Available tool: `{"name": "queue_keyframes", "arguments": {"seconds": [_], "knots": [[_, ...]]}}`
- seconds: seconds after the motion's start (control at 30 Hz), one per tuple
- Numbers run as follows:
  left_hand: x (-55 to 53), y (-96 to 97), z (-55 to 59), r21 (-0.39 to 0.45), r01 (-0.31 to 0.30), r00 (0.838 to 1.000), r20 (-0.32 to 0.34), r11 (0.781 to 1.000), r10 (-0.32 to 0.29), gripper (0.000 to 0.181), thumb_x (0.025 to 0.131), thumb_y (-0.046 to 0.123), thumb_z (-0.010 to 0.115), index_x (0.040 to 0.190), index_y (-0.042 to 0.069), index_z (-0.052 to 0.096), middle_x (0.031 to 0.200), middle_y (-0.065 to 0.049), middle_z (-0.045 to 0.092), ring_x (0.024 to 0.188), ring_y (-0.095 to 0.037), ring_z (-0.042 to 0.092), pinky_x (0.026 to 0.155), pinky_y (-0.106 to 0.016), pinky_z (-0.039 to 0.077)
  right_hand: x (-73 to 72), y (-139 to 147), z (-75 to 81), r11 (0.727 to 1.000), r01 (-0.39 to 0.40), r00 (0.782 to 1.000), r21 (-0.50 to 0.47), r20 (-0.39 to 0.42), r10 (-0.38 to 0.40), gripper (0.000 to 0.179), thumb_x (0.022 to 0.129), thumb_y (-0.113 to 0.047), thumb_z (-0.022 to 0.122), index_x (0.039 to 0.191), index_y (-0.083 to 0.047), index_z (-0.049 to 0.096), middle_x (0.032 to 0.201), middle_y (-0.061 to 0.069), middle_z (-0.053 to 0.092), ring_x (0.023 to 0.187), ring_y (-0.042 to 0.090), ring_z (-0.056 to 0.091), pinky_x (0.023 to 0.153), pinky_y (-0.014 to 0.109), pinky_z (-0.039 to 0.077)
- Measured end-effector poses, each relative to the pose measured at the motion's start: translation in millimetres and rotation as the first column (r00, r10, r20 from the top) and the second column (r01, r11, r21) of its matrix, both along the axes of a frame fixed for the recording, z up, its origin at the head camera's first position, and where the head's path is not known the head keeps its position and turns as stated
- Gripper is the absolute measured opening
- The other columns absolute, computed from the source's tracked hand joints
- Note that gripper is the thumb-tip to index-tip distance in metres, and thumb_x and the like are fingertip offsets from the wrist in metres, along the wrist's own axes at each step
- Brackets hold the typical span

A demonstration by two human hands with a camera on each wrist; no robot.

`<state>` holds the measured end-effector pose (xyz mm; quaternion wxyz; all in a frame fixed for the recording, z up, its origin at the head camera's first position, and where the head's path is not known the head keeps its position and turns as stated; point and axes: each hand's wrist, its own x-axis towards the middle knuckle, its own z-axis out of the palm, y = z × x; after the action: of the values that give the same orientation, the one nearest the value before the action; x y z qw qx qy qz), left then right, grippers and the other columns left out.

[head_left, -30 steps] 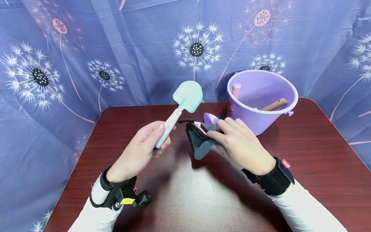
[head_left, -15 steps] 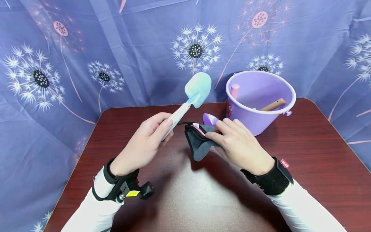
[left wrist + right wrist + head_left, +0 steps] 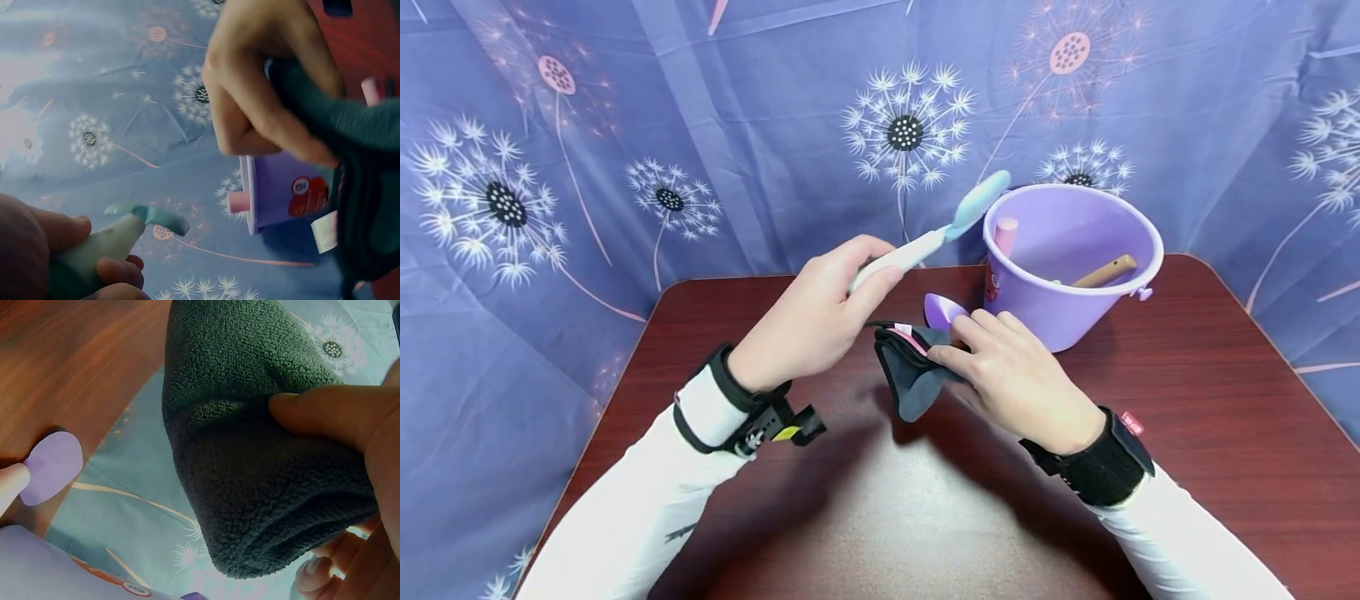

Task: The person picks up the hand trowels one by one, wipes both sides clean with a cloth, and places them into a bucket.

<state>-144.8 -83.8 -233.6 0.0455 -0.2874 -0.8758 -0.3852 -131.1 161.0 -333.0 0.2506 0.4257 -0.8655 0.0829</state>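
My left hand (image 3: 820,312) grips the white handle of a toy shovel (image 3: 906,252), raised over the table. The light blue blade (image 3: 981,202) points to the back right, seen nearly edge-on beside the bucket's left rim. In my right hand (image 3: 1011,375) is a bunched dark grey terry cloth (image 3: 917,387) with black edging, a pink strip and a white label. The right wrist view shows my thumb (image 3: 319,412) pressing into the cloth's fold. Just beyond that hand lies a purple shovel head (image 3: 943,310), its handle hidden in the head view.
A purple bucket (image 3: 1037,312) stands at the back right of the brown table (image 3: 1210,400). Inside it are a pink handle (image 3: 1006,235) and a tan wooden handle (image 3: 1107,272). A blue dandelion-patterned curtain (image 3: 775,125) hangs behind the table.
The left hand has moved forward and right with the toy shovel, bringing the blade up beside the bucket and turning it edge-on. The right hand and cloth have hardly moved.
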Motion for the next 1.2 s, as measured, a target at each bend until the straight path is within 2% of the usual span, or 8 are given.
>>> {"name": "queue_keyframes", "arguments": {"seconds": [0.1, 0.23, 0.43, 0.53, 0.63, 0.77, 1.0, 1.2], "knots": [[-9.5, 12.5, 6.7, -0.043, 0.015, 0.999, -0.038, 0.999, -0.017, 0.024, 0.105, 0.041, 0.048, 0.116, 0.023, 0.058, 0.070, -0.003, 0.045, 0.054, -0.016, 0.042, 0.051, -0.031, 0.037, -0.2, 0.1, -0.6, 1.000, -0.001, 1.000, 0.009, -0.004, 0.001, 0.033, 0.082, -0.021, 0.076, 0.115, -0.019, 0.071, 0.091, 0.001, 0.047, 0.079, 0.025, 0.042, 0.068, 0.039, 0.033], [-22.1, 30.0, 14.3, -0.111, 0.031, 0.995, -0.095, 0.993, -0.042, 0.020, 0.104, 0.038, 0.051, 0.112, 0.022, 0.058, 0.071, -0.001, 0.048, 0.055, -0.014, 0.045, 0.051, -0.029, 0.038, -0.6, -0.3, -1.3, 1.000, -0.006, 1.000, 0.015, -0.008, 0.006, 0.032, 0.083, -0.026, 0.077, 0.114, -0.019, 0.070, 0.090, 0.001, 0.047, 0.078, 0.025, 0.042, 0.067, 0.038, 0.032], [-39.9, 56.8, 22.0, -0.247, 0.047, 0.979, -0.180, 0.968, -0.094, 0.022, 0.103, 0.038, 0.052, 0.112, 0.019, 0.057, 0.077, 0.002, 0.053, 0.062, -0.012, 0.048, 0.055, -0.027, 0.038, -1.2, -0.7, -2.3, 1.000, -0.011, 1.000, 0.019, -0.010, 0.011, 0.030, 0.083, -0.028, 0.078, 0.111, -0.019, 0.070, 0.091, 0.001, 0.048, 0.079, 0.025, 0.043, 0.066, 0.038, 0.032], [-48.7, 71.6, 24.7, -0.342, 0.040, 0.978, -0.179, 0.939, -0.107, 0.026, 0.104, 0.041, 0.049, 0.115, 0.019, 0.056, 0.084, 0.005, 0.057, 0.069, -0.010, 0.050, 0.059, -0.026, 0.038, -1.4, -0.9, -2.8, 1.000, -0.013, 1.000, 0.016, -0.013, 0.013, 0.027, 0.084, -0.027, 0.077, 0.109, -0.019, 0.071, 0.090, 0.001, 0.049, 0.079, 0.025, 0.044, 0.066, 0.038, 0.032], [-57.1, 85.6, 25.6, -0.431, 0.022, 0.980, -0.169, 0.902, -0.104, 0.030, 0.103, 0.044, 0.049, 0.121, 0.020, 0.055, 0.099, 0.007, 0.062, 0.080, -0.008, 0.055, 0.065, -0.026, 0.042, -1.3, -1.3, -2.6, 1.000, -0.012, 1.000, 0.013, -0.015, 0.012, 0.025, 0.084, -0.023, 0.075, 0.109, -0.019, 0.072, 0.090, 0.002, 0.050, 0.079, 0.026, 0.045, 0.066, 0.038, 0.032], [-67.4, 100.6, 22.8, -0.509, -0.013, 0.981, -0.174, 0.861, -0.088, 0.034, 0.102, 0.046, 0.050, 0.126, 0.022, 0.055, 0.112, 0.008, 0.063, 0.090, -0.007, 0.057, 0.068, -0.027, 0.045, -0.9, -2.0, -1.8, 1.000, -0.012, 1.000, 0.016, -0.014, 0.013, 0.026, 0.083, -0.020, 0.074, 0.109, -0.018, 0.072, 0.089, 0.001, 0.050, 0.080, 0.025, 0.045, 0.066, 0.038, 0.032], [-80.2, 121.2, 16.0, -0.534, -0.011, 0.987, -0.142, 0.846, -0.077, 0.034, 0.101, 0.047, 0.051, 0.119, 0.019, 0.051, 0.100, 0.009, 0.059, 0.087, -0.008, 0.056, 0.068, -0.027, 0.045, -0.8, -1.9, -1.4, 1.000, -0.012, 1.000, 0.022, -0.016, 0.013, 0.027, 0.082, -0.018, 0.074, 0.108, -0.018, 0.072, 0.088, 0.000, 0.050, 0.080, 0.025, 0.046, 0.068, 0.038, 0.033], [-89.7, 136.3, 5.9, -0.610, 0.016, 0.986, -0.123, 0.792, -0.115, 0.029, 0.106, 0.043, 0.039, 0.117, 0.018, 0.049, 0.099, 0.007, 0.057, 0.087, -0.007, 0.056, 0.071, -0.027, 0.045, -0.4, -1.4, -1.9, 1.000, -0.010, 1.000, 0.030, -0.003, 0.010, 0.026, 0.081, -0.019, 0.075, 0.107, -0.017, 0.072, 0.092, 0.001, 0.052, 0.083, 0.025, 0.049, 0.070, 0.039, 0.035]]}}
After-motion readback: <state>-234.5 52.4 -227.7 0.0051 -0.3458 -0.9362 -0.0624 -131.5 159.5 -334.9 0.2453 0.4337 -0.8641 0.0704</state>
